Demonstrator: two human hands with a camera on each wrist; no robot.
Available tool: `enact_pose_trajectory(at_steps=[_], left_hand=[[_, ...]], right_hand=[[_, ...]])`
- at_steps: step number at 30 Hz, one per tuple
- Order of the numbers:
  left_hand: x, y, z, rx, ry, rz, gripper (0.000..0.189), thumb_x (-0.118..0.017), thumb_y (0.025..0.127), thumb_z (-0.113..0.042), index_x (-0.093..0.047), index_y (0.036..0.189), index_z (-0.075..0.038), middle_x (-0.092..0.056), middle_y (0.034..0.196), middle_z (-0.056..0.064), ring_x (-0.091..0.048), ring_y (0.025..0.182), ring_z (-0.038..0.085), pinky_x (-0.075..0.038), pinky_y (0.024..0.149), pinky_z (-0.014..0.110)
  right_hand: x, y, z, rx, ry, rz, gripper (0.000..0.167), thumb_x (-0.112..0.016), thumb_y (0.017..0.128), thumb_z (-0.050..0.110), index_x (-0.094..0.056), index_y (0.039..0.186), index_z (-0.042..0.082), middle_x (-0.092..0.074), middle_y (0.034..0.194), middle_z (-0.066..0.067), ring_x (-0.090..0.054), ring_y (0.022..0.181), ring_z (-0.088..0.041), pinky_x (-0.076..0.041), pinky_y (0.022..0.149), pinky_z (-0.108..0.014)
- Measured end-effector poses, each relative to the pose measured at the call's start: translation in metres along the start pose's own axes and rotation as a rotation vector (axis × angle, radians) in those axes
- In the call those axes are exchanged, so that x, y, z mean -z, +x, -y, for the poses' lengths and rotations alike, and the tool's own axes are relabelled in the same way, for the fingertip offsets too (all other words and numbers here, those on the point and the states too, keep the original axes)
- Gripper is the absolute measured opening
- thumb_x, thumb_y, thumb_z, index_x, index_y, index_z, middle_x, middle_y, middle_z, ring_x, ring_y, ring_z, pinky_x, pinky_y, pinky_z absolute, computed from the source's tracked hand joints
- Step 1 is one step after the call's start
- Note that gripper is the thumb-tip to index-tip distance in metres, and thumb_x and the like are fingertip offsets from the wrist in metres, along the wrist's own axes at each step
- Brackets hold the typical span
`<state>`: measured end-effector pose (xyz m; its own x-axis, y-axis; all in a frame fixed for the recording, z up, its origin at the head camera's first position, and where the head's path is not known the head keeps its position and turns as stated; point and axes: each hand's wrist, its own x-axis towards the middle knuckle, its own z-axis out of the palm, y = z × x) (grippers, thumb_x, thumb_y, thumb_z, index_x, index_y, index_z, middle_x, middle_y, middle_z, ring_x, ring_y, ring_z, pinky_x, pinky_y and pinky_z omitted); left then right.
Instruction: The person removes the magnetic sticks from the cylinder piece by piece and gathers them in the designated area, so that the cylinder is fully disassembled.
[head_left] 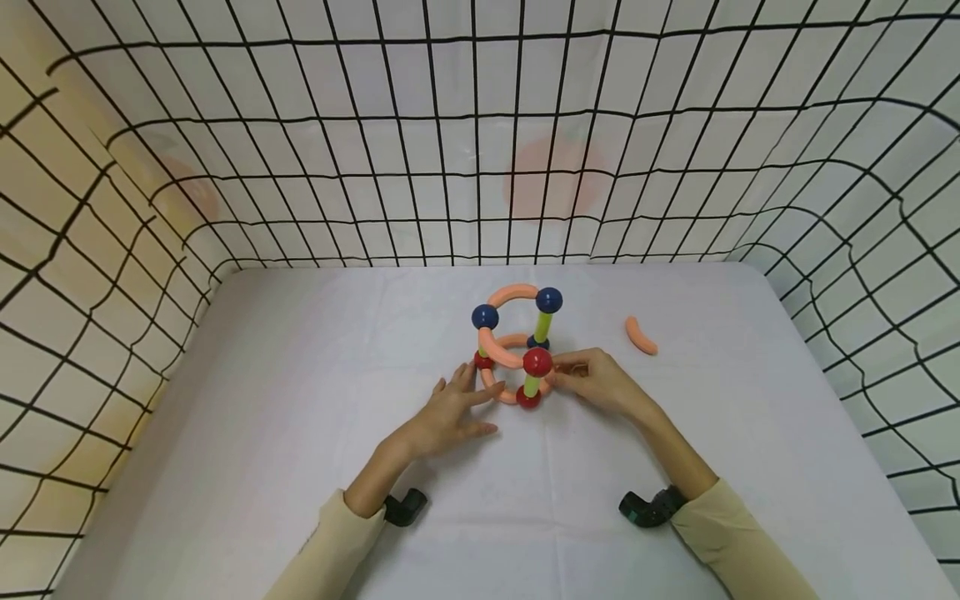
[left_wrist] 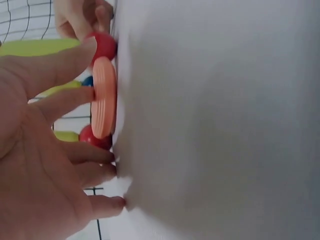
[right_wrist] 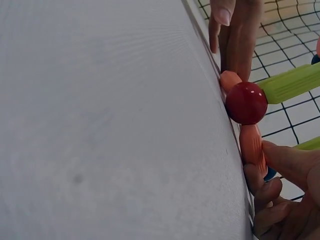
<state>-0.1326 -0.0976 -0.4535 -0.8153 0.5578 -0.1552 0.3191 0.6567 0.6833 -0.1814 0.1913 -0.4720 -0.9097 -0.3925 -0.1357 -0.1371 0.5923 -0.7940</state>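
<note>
A two-level frame of magnetic building sticks and balls stands on the table. Its upper level has a blue ball [head_left: 485, 317], another blue ball [head_left: 549, 300] and a red ball [head_left: 537, 362], linked by curved orange sticks. Straight green sticks [right_wrist: 292, 84] run down to the lower ring. My right hand [head_left: 600, 383] pinches a curved orange stick [right_wrist: 251, 140] of that ring, whose end meets the lower red ball [right_wrist: 246, 103]. At the left side, my left hand [head_left: 448, 417] has its fingers spread, touching another lower curved stick [left_wrist: 104, 100].
One loose curved orange stick [head_left: 641, 337] lies on the white table [head_left: 300, 400], right of the frame. Black wire mesh [head_left: 450, 142] borders the back and both sides. A black wrist device [head_left: 405, 507] sits at the left cuff, a matching one [head_left: 651, 507] at the right.
</note>
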Motion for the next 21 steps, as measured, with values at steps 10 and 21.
enact_pose_trajectory(at_steps=[10,21], left_hand=[[-0.016,-0.007,-0.017,0.068,0.066,-0.032,0.071,-0.077,0.095,-0.028,-0.046,0.156,-0.012,-0.018,0.167,0.034,-0.014,0.156,0.055,-0.016,0.122,0.077],[-0.005,-0.013,-0.018,0.048,0.033,-0.105,0.062,-0.076,0.096,-0.023,-0.053,0.152,-0.009,-0.042,0.161,0.022,-0.038,0.152,0.040,-0.030,0.123,0.066]], right_hand=[[-0.001,-0.001,0.004,0.021,0.001,0.011,0.030,-0.071,0.098,0.016,-0.073,0.126,0.004,-0.069,0.099,-0.011,-0.058,0.080,-0.020,-0.050,0.067,-0.024],[0.014,-0.007,0.011,0.071,0.004,-0.021,0.038,-0.070,0.100,0.022,-0.068,0.136,0.011,-0.069,0.103,-0.009,-0.059,0.077,-0.024,-0.049,0.060,-0.023]])
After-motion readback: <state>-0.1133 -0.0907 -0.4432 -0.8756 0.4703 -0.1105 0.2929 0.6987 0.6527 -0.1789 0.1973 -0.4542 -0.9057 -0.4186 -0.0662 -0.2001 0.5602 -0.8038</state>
